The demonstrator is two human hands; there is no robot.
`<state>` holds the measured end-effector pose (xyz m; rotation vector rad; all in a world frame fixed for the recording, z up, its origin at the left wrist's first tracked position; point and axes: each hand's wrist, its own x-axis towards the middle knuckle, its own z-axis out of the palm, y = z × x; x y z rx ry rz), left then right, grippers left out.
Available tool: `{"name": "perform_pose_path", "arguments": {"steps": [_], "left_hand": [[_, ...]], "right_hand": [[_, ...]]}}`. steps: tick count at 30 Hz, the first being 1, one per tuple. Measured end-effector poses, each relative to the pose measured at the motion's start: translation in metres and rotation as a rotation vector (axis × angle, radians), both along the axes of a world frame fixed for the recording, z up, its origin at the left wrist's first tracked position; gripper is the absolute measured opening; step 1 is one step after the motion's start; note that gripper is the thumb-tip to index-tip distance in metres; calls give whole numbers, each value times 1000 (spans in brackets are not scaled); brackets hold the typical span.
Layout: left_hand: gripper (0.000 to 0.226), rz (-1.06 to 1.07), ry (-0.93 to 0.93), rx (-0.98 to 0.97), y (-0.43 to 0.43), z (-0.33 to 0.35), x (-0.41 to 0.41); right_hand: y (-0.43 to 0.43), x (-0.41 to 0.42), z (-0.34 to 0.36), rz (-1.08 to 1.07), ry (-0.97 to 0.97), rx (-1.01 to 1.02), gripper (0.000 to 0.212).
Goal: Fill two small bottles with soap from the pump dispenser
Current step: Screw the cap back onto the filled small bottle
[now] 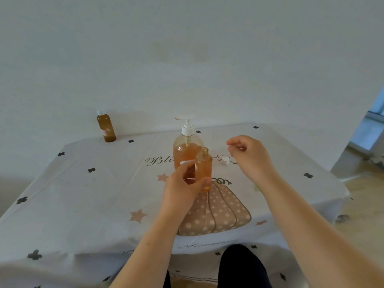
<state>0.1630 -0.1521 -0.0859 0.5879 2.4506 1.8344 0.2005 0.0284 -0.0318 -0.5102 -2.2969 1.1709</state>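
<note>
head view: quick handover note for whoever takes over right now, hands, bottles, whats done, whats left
Left hand: grip closed round the small clear uncapped bottle, which looks nearly full of orange soap, just in front of the large clear pump dispenser.
Right hand: loosely curled, empty, above the small white cap lying on the printed white tablecloth.
Small brown capped bottle: upright at the far left corner; its fill cannot be seen.
Done: the held bottle looks filled.
Left: probably cap it, then check the brown one.
</note>
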Motion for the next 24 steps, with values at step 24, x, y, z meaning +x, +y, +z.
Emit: {"name": "perform_pose_path", "arguments": {"steps": [24], "left_hand": [[49, 9, 0, -52, 0, -2, 1]], "right_hand": [[12, -42, -29, 50, -432, 461, 33]]}}
